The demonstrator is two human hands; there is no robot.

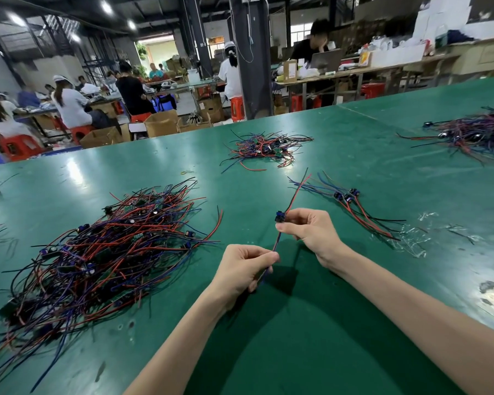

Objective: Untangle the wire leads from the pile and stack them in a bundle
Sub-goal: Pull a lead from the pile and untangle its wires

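Note:
A big tangled pile of red, blue and black wire leads lies on the green table at my left. I hold one wire lead between both hands above the table. My right hand pinches it just below its blue component, with the red and black ends pointing up and away. My left hand pinches the lower blue and red wires. A small bundle of sorted leads lies to the right of my hands, its blue components side by side.
A second smaller pile lies farther back at centre, and a third pile at the far right. Crumpled clear plastic lies right of the bundle. A yellow rubber band sits mid-table. People work at benches beyond the table's far edge.

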